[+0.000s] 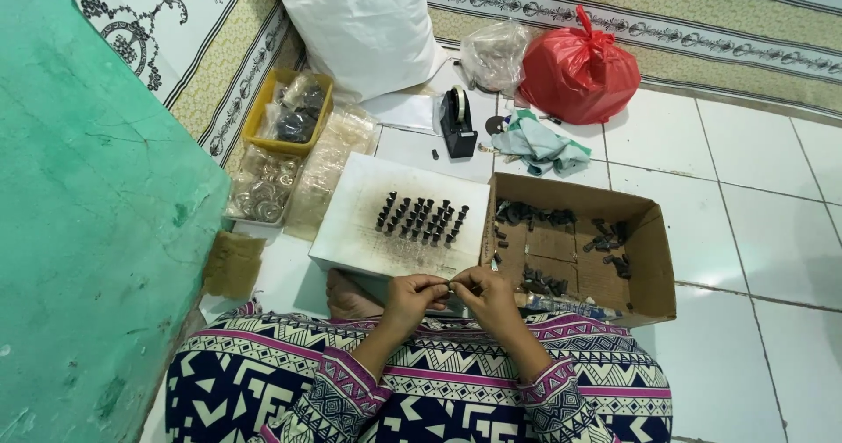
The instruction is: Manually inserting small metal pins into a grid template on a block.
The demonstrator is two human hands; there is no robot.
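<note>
My left hand (410,296) and my right hand (488,292) meet over my lap, and their fingertips pinch one small dark part (451,287) between them. Just beyond them lies a white board (351,232) with several small black upright pieces (421,218) set in rows. To its right stands an open cardboard box (645,263) with loose black parts (535,215) scattered inside. Patterned sleeves cover both my forearms.
A yellow tray (260,118) of bagged parts and clear bags of metal rings (263,193) lie at the left. A black tape dispenser (456,120), a teal cloth (539,145), a red plastic bag (579,73), a clear bag (495,53) and a white sack (364,22) sit beyond. A green wall (79,232) stands left.
</note>
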